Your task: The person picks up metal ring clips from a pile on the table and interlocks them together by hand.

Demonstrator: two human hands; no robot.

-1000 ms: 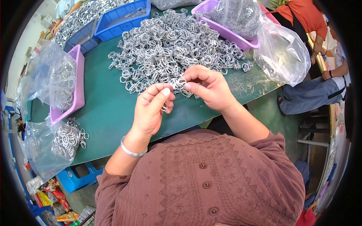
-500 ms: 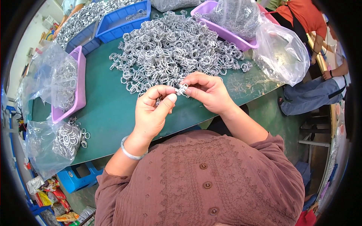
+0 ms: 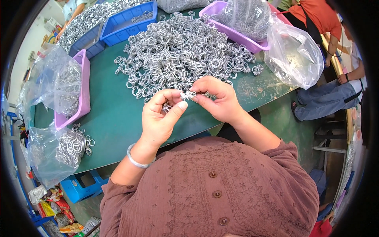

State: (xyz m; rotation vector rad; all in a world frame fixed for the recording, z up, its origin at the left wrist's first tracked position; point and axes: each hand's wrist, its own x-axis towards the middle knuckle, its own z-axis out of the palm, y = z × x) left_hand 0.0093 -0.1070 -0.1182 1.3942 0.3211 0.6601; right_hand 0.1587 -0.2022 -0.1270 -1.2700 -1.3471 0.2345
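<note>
A small silvery openwork metal piece (image 3: 188, 95) is pinched between the fingertips of both hands, just in front of a big heap of similar ring-shaped metal pieces (image 3: 173, 55). My left hand (image 3: 158, 118) is closed, with its index finger and thumb at the left end of the piece. Tucked in its curled fingers is more silvery metal (image 3: 167, 107), partly hidden. From the right, my right hand (image 3: 221, 102) grips the other end between thumb and index finger.
On the green table (image 3: 110, 118) stand a pink tray (image 3: 83, 91) at left, a blue bin (image 3: 128, 23) at the back and a purple tray (image 3: 233, 35). Plastic bags (image 3: 296, 55) lie at both sides. A seated person (image 3: 327, 98) is at right; a blue stool (image 3: 83, 185) sits below left.
The metal piece has shifted slightly left and turned between my fingertips. My left thumb has moved a little right and down. Both hands keep hold.
</note>
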